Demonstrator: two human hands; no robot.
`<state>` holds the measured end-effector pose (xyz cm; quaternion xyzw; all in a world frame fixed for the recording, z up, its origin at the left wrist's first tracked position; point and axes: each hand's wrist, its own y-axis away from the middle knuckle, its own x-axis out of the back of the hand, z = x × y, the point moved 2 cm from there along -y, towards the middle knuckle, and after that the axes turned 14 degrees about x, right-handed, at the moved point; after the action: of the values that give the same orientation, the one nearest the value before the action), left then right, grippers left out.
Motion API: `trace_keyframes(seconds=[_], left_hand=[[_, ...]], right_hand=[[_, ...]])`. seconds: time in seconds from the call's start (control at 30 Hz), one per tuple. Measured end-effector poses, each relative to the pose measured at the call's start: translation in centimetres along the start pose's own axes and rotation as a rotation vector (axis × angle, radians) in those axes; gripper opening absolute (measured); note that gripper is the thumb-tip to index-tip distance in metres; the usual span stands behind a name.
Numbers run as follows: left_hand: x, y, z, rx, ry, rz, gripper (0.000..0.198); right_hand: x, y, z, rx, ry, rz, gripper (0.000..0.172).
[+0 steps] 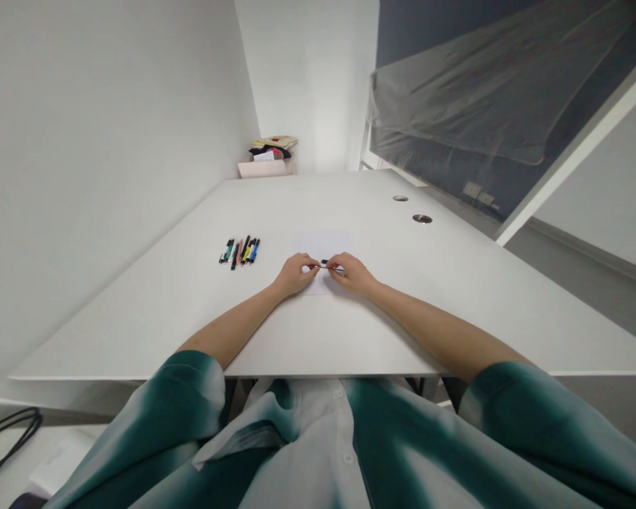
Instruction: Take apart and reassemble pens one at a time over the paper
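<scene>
A sheet of white paper (323,242) lies on the table in front of me, under both hands. My left hand (297,273) pinches one end of a thin dark, pen-like rod (323,267), held level just over the paper. My right hand (352,273) grips the same rod from the other side, its fingers closed around it, and a thin stretch of the rod shows under that palm. A small dark piece (324,261) is on the paper between the hands; its kind is too small to tell.
Several pens (240,252) of different colours lie in a loose row left of the paper. Two round metal grommets (422,219) sit in the white table (323,339) at the right. A pink box (262,168) with cloth-like items stands at the far end; a wall (95,141) borders the left.
</scene>
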<state>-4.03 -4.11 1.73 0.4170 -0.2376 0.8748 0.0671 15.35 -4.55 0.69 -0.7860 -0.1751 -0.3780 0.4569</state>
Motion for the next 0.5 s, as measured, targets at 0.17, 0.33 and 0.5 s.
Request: trace_keyframes(seconds=[0.17, 0.33, 0.5], left_hand=[[0.2, -0.5, -1.2, 0.058, 0.024, 0.06, 0.017], [1.0, -1.1, -3.1, 0.17, 0.118, 0.106, 0.014], [1.4, -1.5, -4.3, 0.231, 0.156, 0.107, 0.016]], right_hand=[[0.9, 0.4, 1.6, -0.105, 0.059, 0.156, 0.021], [1.7, 1.2, 4.3, -0.329, 0.191, 0.131, 0.027], [1.5, 1.3, 4.4, -0.348, 0.333, -0.089, 0.028]])
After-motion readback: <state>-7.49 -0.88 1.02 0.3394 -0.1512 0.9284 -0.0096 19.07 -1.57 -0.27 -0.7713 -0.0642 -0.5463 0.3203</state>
